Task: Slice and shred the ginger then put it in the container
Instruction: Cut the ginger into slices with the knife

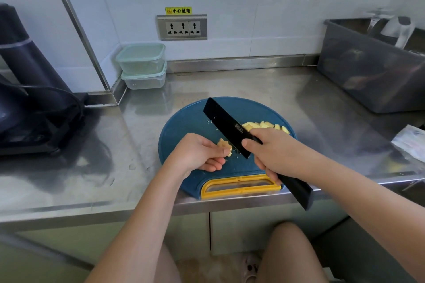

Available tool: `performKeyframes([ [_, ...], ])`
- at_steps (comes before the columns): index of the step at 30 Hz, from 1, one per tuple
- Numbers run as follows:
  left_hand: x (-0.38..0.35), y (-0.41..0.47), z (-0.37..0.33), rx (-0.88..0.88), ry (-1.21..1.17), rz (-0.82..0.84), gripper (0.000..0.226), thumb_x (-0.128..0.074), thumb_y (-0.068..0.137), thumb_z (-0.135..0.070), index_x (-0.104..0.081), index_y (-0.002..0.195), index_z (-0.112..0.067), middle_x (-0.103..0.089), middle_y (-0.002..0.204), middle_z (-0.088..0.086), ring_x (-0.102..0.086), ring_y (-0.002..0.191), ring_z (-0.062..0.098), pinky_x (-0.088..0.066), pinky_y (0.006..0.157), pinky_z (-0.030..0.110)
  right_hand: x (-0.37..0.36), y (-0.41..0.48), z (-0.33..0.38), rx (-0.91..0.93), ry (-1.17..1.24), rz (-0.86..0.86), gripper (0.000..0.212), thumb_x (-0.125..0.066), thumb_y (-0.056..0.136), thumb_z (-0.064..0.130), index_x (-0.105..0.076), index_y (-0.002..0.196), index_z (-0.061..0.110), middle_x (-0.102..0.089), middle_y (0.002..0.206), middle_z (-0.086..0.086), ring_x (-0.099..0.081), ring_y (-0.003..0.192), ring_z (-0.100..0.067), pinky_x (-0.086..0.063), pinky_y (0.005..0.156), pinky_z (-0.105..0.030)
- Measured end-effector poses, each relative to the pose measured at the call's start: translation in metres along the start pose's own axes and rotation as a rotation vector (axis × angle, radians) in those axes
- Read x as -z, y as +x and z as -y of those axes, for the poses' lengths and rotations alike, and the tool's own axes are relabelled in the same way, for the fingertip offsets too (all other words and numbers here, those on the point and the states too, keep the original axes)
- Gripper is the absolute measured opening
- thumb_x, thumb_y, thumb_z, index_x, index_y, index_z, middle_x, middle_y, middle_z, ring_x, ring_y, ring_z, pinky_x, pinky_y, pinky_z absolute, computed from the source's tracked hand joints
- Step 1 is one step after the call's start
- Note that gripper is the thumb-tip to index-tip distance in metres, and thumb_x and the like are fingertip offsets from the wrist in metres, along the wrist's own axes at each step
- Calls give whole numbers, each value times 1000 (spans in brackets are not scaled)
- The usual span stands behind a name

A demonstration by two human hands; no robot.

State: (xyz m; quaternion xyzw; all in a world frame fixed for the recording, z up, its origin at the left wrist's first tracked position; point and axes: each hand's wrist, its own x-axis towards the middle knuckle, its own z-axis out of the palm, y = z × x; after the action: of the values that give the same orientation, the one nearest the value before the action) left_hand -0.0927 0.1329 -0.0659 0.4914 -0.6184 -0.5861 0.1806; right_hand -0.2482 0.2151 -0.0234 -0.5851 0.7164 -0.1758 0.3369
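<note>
The left hand (197,154) pinches a small pale-yellow ginger piece (224,145) beside the black rectangular knife (226,123) gripped by the right hand (276,154). Better to lay it flat on the round blue cutting board (184,126), fingers tucked, slicing thinly; cut ginger slices (264,125) lie beyond the right hand.

Bare table (110,158) lies open left of the cutting board (184,126). Stacked containers (142,64) block the back corner; a grey bin (368,76) walls the right.
</note>
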Motion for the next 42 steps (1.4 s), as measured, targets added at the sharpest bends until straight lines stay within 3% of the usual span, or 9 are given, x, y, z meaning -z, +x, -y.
performKeyframes([
  [5, -1, 1, 0, 4, 23, -18, 22, -75, 77, -27, -73, 81, -5, -70, 64, 2, -63, 53, 6, -53, 54, 17, 5, 1, 2, 19, -4, -6, 18, -36, 101, 28, -49, 100, 14, -54, 62, -9, -47, 32, -13, -43, 38, -23],
  [14, 0, 0, 0, 8, 10, -16, 20, -76, 76, -25, -71, 77, -6, -69, 60, 1, -63, 51, 6, -52, 51, 16, -5, 5, 0, 12, 52, 7, 18, -36, 102, 26, -47, 92, 16, -53, 59, -8, -45, 28, -11, -42, 38, -23],
  [28, 1, 1, 1, 8, -9, 19, 17, -74, 79, -20, -71, 80, -3, -68, 60, 3, -62, 50, 7, -53, 52, 17, -16, 1, 5, 13, -21, -43, 16, -35, 102, 23, -47, 99, 13, -53, 66, -7, -48, 30, -12, -48, 45, -31],
  [42, 3, 4, 2, -16, 12, 62, 15, -71, 81, -23, -69, 76, -9, -67, 59, 1, -62, 50, 7, -52, 52, 16, -20, 1, 3, 79, -155, -101, 19, -32, 102, 24, -47, 93, 15, -49, 66, -3, -44, 31, -8, -37, 33, -17],
])
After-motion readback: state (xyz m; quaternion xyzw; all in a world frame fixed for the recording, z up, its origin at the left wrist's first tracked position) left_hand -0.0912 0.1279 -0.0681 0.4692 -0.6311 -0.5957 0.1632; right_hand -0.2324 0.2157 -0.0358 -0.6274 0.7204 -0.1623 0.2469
